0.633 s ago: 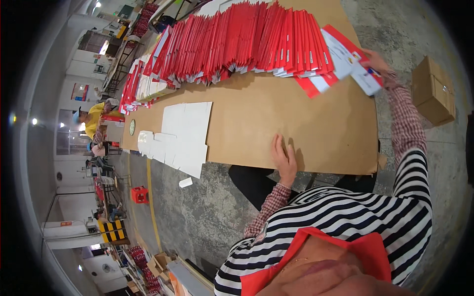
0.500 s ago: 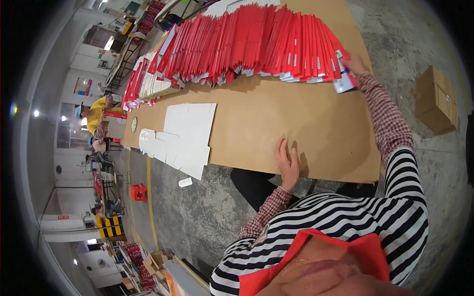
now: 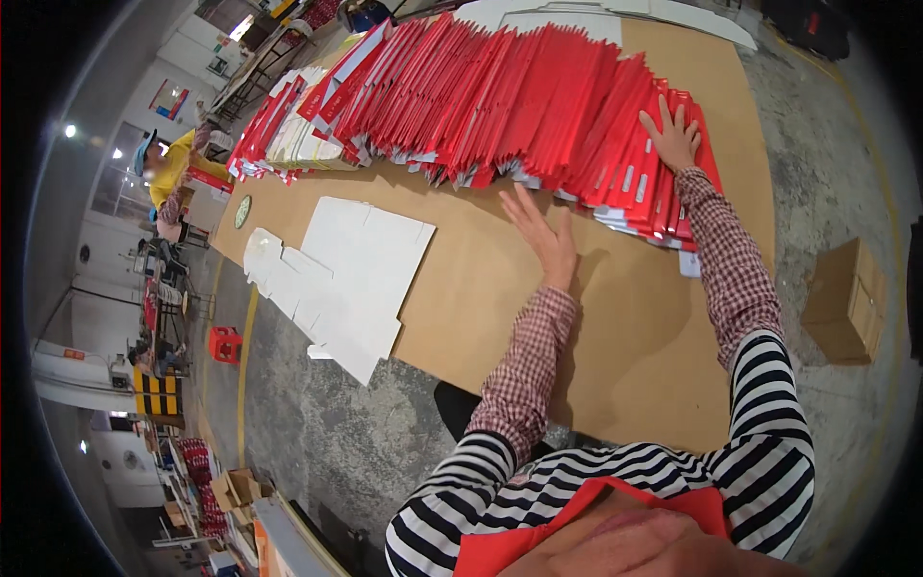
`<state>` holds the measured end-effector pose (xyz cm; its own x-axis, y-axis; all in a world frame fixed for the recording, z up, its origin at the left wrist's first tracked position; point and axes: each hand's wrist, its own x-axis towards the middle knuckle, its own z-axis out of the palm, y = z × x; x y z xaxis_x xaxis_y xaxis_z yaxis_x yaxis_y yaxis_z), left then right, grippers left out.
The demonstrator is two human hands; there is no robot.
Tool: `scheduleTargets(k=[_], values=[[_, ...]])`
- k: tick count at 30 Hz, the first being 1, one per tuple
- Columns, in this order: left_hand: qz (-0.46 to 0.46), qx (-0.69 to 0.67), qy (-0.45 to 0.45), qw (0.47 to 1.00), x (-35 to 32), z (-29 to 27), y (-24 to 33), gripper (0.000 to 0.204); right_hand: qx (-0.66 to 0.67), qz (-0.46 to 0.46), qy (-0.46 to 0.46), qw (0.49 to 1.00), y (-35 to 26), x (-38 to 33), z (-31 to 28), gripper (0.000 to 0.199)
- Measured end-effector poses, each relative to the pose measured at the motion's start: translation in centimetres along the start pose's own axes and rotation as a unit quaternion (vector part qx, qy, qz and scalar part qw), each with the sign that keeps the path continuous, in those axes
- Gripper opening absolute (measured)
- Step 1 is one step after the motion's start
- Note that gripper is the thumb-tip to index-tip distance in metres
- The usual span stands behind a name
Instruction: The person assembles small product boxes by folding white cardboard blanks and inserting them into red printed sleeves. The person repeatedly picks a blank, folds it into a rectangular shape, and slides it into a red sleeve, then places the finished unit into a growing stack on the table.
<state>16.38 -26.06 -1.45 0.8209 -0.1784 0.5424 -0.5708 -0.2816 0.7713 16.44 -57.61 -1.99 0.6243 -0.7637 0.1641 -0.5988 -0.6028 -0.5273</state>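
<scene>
A long row of flat, folded red cartons (image 3: pixel 500 101) leans in a fan across the far part of the cardboard-covered table (image 3: pixel 615 327). My right hand (image 3: pixel 676 139) lies with spread fingers on the red cartons at the row's right end. Just in front of the row's near edge, my left hand (image 3: pixel 546 236) is raised over the table, fingers apart and nothing in it. Left of that hand lies a white unfolded carton blank (image 3: pixel 365 260), partly past the table's near edge.
A small round green-and-white item (image 3: pixel 243 212) lies on the table's left. An open brown box (image 3: pixel 844 303) stands on the floor at right. More white card sheets (image 3: pixel 663 10) lie behind the row. A person in yellow (image 3: pixel 173 168) works farther left, near a red stool (image 3: pixel 225 344).
My left hand has moved forward from the table's near edge toward the row. My right hand has shifted from the row's right end onto the cartons' faces. The view has shifted.
</scene>
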Motion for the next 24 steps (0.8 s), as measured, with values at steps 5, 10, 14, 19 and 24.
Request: scheduleTargets(k=[5, 10, 14, 19, 24], values=[[0.014, -0.055, 0.009, 0.998, 1.0, 2.6, 0.1, 0.086, 0.141, -0.029, 0.016, 0.989, -1.2, 4.2, 5.8, 0.094], [-0.106, -0.043, 0.105, 0.988, 4.3, 4.3, 0.2, 0.081, 0.157, 0.035, 0.098, 0.982, -11.1, 4.1, 11.6, 0.077], [-0.11, 0.048, 0.177, 0.977, 6.1, 4.6, -1.1, 0.082, 0.184, 0.052, 0.117, 0.975, -13.9, 2.7, 15.1, 0.073], [-0.104, 0.058, 0.171, 0.978, 7.4, 3.5, -4.0, 0.079, 0.422, 0.046, -0.082, 0.902, -15.8, 1.9, 12.7, 0.069], [-0.143, 0.039, 0.172, 0.974, 7.7, 2.7, -4.2, 0.067, 0.709, -0.059, -0.169, 0.683, -16.5, 1.5, 6.8, 0.085]])
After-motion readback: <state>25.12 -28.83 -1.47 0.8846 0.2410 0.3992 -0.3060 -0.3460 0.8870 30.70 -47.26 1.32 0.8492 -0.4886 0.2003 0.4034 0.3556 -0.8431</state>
